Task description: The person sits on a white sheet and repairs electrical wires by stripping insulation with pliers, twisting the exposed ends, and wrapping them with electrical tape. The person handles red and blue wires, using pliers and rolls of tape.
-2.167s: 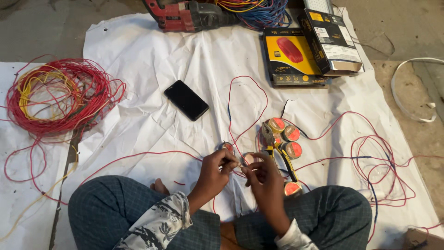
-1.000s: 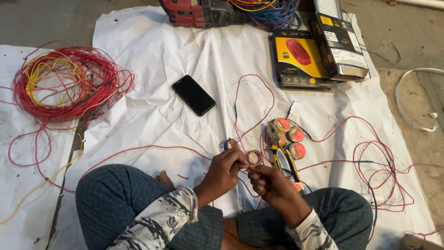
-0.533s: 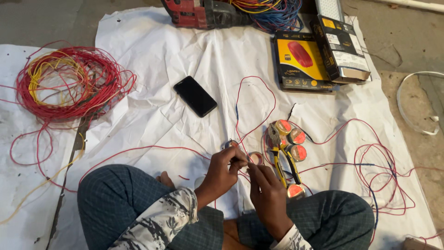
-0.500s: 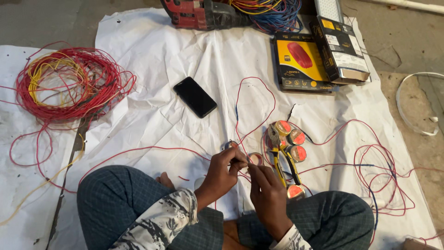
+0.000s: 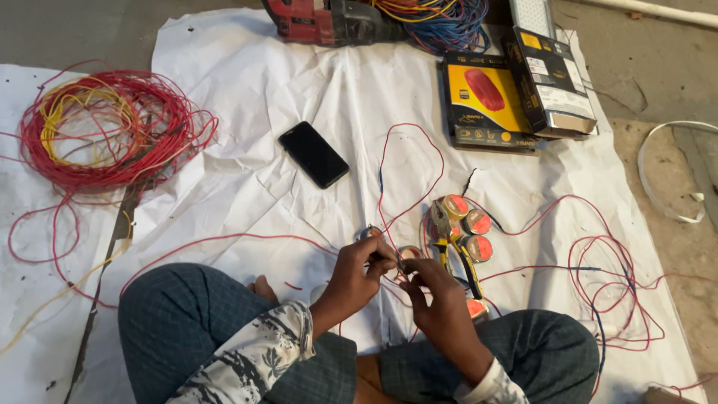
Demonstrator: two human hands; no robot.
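Just in front of the round lamps [image 5: 464,224], the left hand [image 5: 357,269] and right hand [image 5: 434,295] meet fingertip to fingertip, both pinched shut on the red wire [image 5: 407,176], which loops away from them toward the black phone [image 5: 313,154].

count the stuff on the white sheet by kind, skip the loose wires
Wire coil: 1
Black phone: 1
Boxes: 2
Round orange lamps: 4
Red power tool: 1
Total: 9
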